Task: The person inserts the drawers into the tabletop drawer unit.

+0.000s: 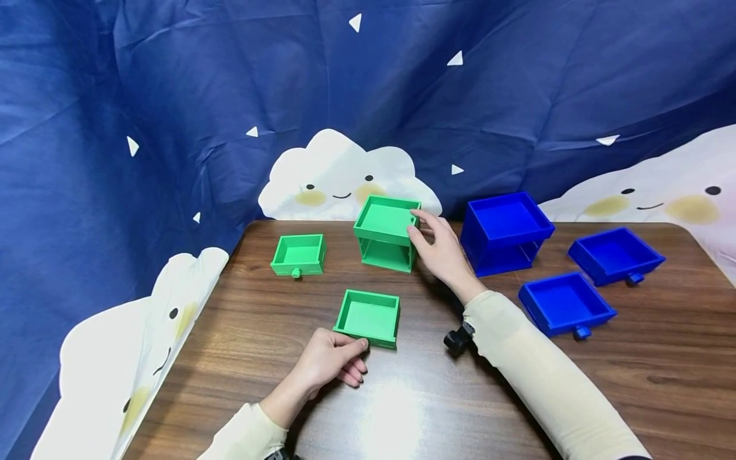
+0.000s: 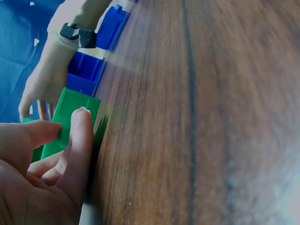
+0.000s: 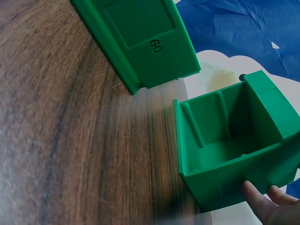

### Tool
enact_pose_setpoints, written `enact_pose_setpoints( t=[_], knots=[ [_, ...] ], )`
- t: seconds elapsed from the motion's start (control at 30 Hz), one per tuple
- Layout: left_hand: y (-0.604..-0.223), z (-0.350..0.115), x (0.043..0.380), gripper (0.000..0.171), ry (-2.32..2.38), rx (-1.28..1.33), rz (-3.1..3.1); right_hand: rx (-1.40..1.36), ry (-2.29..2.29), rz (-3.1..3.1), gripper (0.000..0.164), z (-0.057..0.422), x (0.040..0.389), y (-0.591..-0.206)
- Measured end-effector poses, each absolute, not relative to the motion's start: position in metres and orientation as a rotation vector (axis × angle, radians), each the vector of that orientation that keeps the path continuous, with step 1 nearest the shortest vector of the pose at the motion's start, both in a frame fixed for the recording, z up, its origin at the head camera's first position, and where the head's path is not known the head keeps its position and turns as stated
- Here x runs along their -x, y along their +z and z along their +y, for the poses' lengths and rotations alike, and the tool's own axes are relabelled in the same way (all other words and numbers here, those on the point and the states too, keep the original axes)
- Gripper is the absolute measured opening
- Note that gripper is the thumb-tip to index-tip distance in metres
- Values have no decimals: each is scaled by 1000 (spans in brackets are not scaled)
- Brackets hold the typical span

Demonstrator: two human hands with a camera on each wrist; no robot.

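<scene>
Green drawer (image 1: 368,317), knob perhaps behind fingers (image 2: 80,133)

Cabinet (image 1: 386,217) (on table (image 1: 460,409)) behind held drawer (image 1: 368,317)

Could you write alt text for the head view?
A left hand pinches the front of a green drawer on a wood-grain table while a right hand touches an open-fronted green cabinet. A second green drawer, a blue cabinet and two blue drawers stand nearby.

Left hand (image 1: 332,359) hides perhaps half the nearer green drawer's front (image 1: 382,342).
</scene>
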State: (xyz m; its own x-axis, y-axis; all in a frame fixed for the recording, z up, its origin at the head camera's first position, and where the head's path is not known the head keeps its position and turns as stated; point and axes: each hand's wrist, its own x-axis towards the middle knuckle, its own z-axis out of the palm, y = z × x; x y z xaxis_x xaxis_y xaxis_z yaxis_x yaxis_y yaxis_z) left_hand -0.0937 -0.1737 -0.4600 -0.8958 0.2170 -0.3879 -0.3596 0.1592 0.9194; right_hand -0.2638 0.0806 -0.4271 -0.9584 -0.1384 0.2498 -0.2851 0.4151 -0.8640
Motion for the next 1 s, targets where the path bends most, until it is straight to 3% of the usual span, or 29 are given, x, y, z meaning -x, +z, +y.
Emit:
enact_pose_setpoints(
  t=[1.0],
  knots=[
    [-465,-166,100,30,1988,224,1909,-350,1643,-2508,51,79,264,-430]
  ],
)
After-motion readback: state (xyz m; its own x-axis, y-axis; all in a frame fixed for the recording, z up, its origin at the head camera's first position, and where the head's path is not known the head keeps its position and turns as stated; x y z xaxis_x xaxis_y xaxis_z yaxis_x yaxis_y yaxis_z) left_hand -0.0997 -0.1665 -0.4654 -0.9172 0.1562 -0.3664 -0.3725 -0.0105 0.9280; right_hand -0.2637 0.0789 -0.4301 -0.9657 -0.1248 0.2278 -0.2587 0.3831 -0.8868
